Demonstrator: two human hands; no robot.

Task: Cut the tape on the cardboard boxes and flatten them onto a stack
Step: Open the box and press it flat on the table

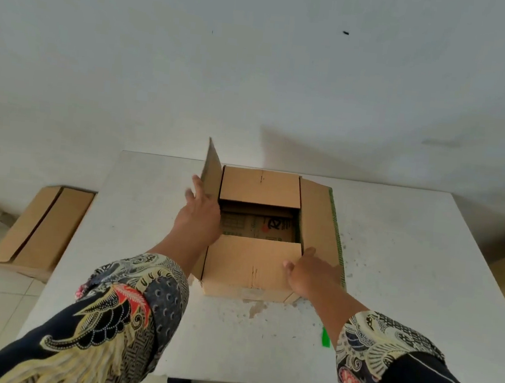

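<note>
The open box on the surface is touched by 2 hands: left hand straight-fingered against the raised flap, right hand flat on another; print inside is illegible.

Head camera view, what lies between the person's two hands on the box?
In the head view, the near flap and the box's open middle lie between the left hand and the right hand.

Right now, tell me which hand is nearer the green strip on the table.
Right. The right hand rests on the box just beyond the green strip; the left hand is at the box's far-left flap.
</note>
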